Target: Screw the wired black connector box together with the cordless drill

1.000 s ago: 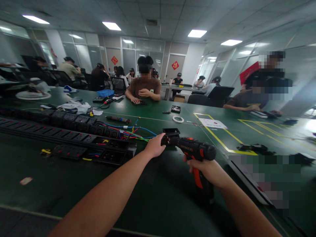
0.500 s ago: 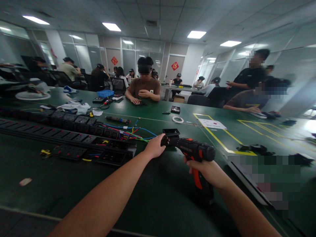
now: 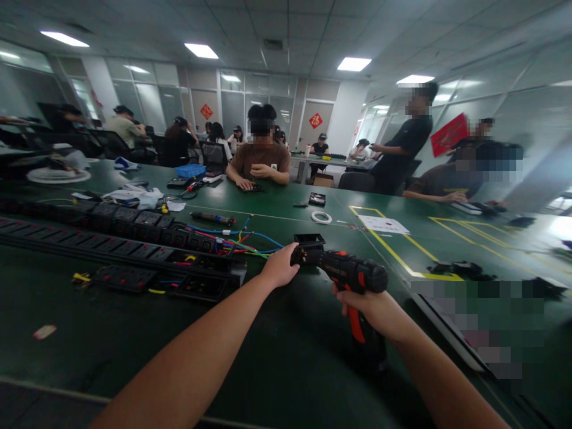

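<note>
Right hand [image 3: 369,302] gripped drill [image 3: 355,271], aimed at dark part [image 3: 297,257]; left hand [image 3: 281,266] pinched that part, apparently to steady it

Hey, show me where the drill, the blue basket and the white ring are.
Drill [image 3: 355,271], head view: its body.
Blue basket [image 3: 190,173], head view: front wall.
White ring [image 3: 321,222], head view: near edge.

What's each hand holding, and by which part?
Right hand: black-and-orange drill, by the handle. Left hand: small dark part at the drill's front end; exact hold unclear.
</note>
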`<state>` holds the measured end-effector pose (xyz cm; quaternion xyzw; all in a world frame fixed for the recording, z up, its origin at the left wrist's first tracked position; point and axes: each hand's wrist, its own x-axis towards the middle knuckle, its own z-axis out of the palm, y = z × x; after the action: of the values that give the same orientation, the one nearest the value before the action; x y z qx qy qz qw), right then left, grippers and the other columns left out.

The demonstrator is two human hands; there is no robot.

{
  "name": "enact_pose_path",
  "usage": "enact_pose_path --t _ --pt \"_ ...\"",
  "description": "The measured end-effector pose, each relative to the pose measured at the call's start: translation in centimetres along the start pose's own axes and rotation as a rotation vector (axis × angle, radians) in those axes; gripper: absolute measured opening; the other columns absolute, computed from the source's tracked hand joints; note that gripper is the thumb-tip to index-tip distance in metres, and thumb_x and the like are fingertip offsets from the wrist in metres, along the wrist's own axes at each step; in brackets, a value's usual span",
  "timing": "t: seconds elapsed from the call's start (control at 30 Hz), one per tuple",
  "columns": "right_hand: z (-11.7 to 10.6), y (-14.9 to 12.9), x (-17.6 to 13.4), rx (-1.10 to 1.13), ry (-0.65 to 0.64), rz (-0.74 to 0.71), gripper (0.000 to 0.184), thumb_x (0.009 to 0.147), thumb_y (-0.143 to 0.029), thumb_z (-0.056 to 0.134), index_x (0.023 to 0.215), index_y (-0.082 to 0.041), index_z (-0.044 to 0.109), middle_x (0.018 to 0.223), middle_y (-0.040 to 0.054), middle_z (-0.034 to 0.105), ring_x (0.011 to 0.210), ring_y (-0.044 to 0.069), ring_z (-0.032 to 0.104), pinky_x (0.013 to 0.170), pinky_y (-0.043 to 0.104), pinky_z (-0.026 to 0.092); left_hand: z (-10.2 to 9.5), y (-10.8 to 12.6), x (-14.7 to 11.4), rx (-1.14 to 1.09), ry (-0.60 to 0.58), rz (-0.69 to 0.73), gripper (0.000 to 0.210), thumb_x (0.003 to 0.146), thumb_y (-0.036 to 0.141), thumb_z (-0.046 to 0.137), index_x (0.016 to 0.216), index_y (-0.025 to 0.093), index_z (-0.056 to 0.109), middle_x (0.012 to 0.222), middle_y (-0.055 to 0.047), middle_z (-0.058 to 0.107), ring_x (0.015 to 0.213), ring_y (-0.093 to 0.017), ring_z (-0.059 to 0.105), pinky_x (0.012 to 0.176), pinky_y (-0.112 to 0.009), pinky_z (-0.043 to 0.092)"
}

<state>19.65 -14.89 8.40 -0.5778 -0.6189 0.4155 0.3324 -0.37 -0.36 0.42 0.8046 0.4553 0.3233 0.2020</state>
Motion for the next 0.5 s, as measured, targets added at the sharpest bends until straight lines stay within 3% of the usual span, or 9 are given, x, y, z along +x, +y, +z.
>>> enact_pose_path --t 0.5 --pt "-0.1 -0.05 0.02 -0.024 -0.003 0.004 0.023 0.077 -0.039 0.065 0.087 -0.018 0.065 0.072 0.0013 0.065 0.066 0.02 0.062 0.068 0.034 0.049 0.24 -0.31 0.1 0.008 0.014 0.025 0.068 0.082 0.022 0.065 0.147 0.018 0.045 0.149 -0.011 0.053 0.136 -0.027 0.051 0.118 -0.039 0.037"
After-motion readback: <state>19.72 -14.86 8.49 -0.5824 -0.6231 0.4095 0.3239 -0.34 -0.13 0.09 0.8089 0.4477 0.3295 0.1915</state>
